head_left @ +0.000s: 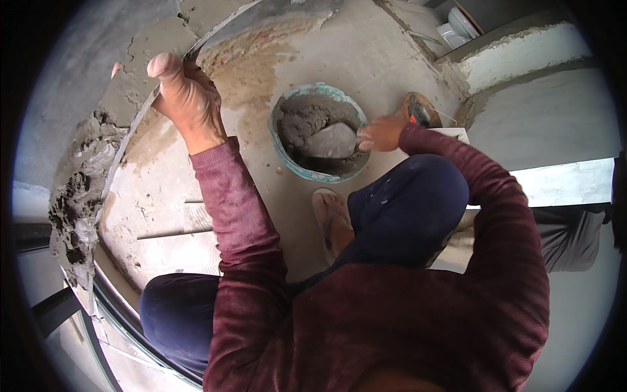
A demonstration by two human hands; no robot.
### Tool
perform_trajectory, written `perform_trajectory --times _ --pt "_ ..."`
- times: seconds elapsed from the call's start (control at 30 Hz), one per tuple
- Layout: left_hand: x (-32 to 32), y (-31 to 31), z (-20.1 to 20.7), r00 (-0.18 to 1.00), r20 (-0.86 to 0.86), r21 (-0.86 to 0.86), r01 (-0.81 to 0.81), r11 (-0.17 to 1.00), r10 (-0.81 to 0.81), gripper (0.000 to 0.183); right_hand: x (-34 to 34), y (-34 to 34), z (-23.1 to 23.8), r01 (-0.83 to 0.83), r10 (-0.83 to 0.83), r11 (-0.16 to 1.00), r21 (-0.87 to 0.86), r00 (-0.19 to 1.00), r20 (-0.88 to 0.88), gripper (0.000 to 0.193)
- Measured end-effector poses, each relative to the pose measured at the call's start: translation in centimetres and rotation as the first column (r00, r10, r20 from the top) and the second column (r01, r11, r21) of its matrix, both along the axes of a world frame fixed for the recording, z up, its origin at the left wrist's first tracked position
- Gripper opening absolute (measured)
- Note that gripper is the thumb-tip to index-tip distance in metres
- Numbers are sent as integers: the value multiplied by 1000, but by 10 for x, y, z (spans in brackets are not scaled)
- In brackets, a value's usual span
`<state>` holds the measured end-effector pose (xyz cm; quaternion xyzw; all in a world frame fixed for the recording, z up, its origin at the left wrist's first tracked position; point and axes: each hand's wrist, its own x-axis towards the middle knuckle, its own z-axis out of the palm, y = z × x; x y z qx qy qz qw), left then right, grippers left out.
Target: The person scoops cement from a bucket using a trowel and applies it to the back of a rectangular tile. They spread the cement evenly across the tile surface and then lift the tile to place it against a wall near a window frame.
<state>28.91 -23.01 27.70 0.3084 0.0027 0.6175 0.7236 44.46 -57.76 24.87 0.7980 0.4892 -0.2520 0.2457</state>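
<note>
My left hand (pixel 189 98) is clamped over a long thin strip (pixel 130 130) along the edge of a ledge covered in wet grey mortar (pixel 88 170). Its thumb points up over the strip, and one fingertip shows on the far side of the mortar. My right hand (pixel 384 132) is closed at the near end of a trowel (pixel 332 141), whose handle is mostly hidden by the fingers. The trowel's grey blade lies in the mortar inside a round turquoise-rimmed bucket (pixel 287 153), on the floor in front of me.
Right of the bucket stands a smaller brown container (pixel 421 108) with tools in it. Tiles (pixel 176 251) lie on the dusty floor (pixel 261 196) at the left. A white toilet-like fixture (pixel 457 29) is at the far right. Behind my right arm, dark grey cloth (pixel 568 238) shows.
</note>
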Motion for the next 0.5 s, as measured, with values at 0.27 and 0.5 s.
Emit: perform_trajectory --times 0.27,0.5 --pt "11 -10 -11 998 66 -26 8 1000 -6 49 3 34 46 -468 368 870 157 827 425 11" --pt "7 -5 -28 981 138 23 137 990 -139 88 -9 65 -6 -270 351 926 -264 874 337 16"
